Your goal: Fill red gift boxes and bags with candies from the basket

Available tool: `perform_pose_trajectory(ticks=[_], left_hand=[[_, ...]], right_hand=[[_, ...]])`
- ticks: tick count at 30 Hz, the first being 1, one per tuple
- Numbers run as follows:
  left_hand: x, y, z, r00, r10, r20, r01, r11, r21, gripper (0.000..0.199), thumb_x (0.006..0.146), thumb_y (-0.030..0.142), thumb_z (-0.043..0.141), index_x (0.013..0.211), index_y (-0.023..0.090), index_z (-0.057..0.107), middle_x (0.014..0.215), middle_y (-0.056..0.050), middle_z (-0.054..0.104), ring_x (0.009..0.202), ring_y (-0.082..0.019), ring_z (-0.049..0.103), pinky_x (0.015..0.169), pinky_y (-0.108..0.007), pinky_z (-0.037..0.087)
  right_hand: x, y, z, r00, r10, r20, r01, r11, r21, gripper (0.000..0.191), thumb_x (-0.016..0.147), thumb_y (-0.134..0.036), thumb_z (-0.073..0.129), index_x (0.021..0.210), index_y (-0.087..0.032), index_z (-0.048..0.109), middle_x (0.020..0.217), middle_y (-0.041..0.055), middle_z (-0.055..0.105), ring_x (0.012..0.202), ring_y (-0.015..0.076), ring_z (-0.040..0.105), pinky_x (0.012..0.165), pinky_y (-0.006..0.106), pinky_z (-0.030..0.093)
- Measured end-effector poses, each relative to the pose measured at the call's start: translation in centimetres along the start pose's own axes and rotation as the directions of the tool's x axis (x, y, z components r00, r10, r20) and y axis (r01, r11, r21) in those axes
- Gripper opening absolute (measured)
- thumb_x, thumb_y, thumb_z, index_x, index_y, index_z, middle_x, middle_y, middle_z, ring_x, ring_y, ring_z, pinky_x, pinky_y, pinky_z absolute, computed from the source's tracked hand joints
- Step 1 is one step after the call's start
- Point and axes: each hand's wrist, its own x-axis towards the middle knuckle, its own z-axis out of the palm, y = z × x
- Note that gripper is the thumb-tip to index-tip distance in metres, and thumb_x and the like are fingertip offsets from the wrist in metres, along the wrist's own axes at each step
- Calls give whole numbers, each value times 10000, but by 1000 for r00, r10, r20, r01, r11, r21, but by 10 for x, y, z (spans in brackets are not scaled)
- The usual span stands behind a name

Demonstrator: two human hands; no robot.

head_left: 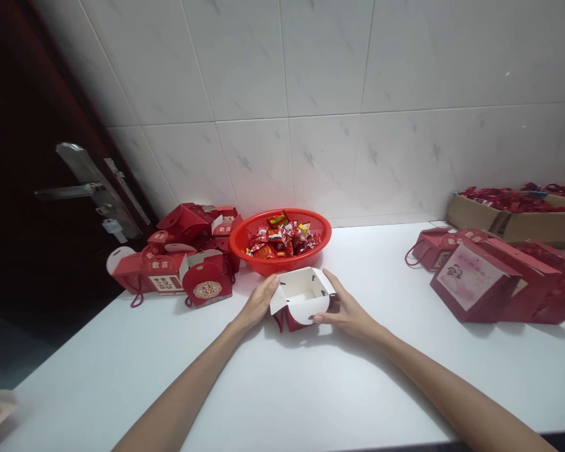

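Between my two hands is a small gift box (304, 293), red outside and white inside, its top flaps spread apart and no contents showing inside. My left hand (260, 301) grips the box's left side, with the thumb at the upper left flap. On the opposite side, my right hand (346, 309) has its thumb on the front flap and its fingers around the right wall. Just behind the box stands a red plastic basket (245, 242) holding wrapped candies (285, 240).
Several red gift boxes (167, 273) are piled on the left of the white table (282, 389). More red boxes (480, 282) stand at the right, before cardboard cartons (546, 220) of red items. A tiled wall (329, 163) closes the back; a dark door (28, 125) is at left.
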Motion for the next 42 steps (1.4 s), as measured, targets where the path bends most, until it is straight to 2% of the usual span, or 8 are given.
perform_pose_trajectory(ticks=[3, 8, 12, 17, 25, 29, 33, 42], left_hand=[[1, -1, -4, 999, 5, -51, -5, 1000, 12, 604, 910, 653, 446, 1206, 167, 647, 1219, -111, 694, 1108, -267, 634, 985, -369, 474], [1, 6, -12, 978, -2, -210, -2, 1000, -18, 554, 880, 614, 462, 1098, 166, 705, 1208, -118, 707, 1163, -298, 618, 1016, -395, 450], [1, 11, -14, 963, 17, -271, -26, 999, -28, 519, 858, 599, 491, 1028, 169, 729, 1158, -105, 726, 1128, -292, 634, 1026, -397, 443], [-2, 19, -13, 950, 43, -311, -52, 998, -21, 505, 838, 587, 513, 993, 156, 724, 1084, -108, 735, 1053, -285, 647, 974, -397, 478], [-12, 33, -7, 929, 89, -359, -39, 989, 145, 528, 813, 566, 543, 1140, 167, 658, 1082, -94, 697, 1049, -289, 630, 951, -403, 481], [-14, 35, -5, 935, 106, -338, -56, 987, 152, 510, 817, 529, 579, 1188, 181, 622, 1051, -75, 669, 1012, -261, 632, 927, -382, 490], [-15, 35, -5, 945, 104, -310, -73, 991, 111, 462, 813, 486, 601, 1169, 192, 613, 1040, -65, 659, 985, -244, 632, 899, -368, 496], [-12, 32, -9, 941, 106, -322, -107, 994, 13, 428, 732, 318, 522, 1128, 188, 616, 1053, -74, 706, 993, -239, 628, 858, -359, 495]], right_hand=[[0, 2, -2, 999, 33, -24, -34, 999, -41, 1175, 661, -474, 858, 1570, -269, 144, 1411, 175, 525, 1086, 268, 645, 892, 423, 563], [-1, 5, -6, 992, -71, -104, 45, 970, -238, 1167, 653, -562, 832, 1573, -306, 160, 1637, 168, 162, 1293, 329, 500, 1034, 488, 467], [-1, 4, -8, 982, -164, -89, 127, 937, -325, 1156, 678, -624, 790, 1579, -294, 145, 1614, 155, 242, 1453, 359, 304, 1115, 521, 373], [-2, 1, -13, 977, -194, -89, 146, 913, -381, 1146, 693, -743, 696, 1580, -268, 150, 1592, 160, 289, 1420, 369, 359, 1114, 516, 377], [-4, -3, -14, 950, -312, -30, 280, 888, -364, 1198, 686, -816, 624, 1590, -276, 54, 1635, 186, 199, 1483, 377, 263, 1140, 552, 329], [-5, 1, -14, 966, -258, -5, 239, 901, -363, 1273, 662, -724, 741, 1591, -256, 8, 1634, 201, 193, 1493, 375, 235, 1170, 568, 271], [-6, 5, -13, 988, -157, 2, 149, 934, -326, 1264, 683, -573, 819, 1589, -262, -5, 1617, 203, 236, 1443, 349, 341, 1165, 558, 297], [-1, 12, -8, 989, -140, 50, 146, 974, -174, 1001, 754, -344, 814, 1555, -293, 216, 1510, 137, 441, 1346, 311, 472, 1100, 497, 436]])
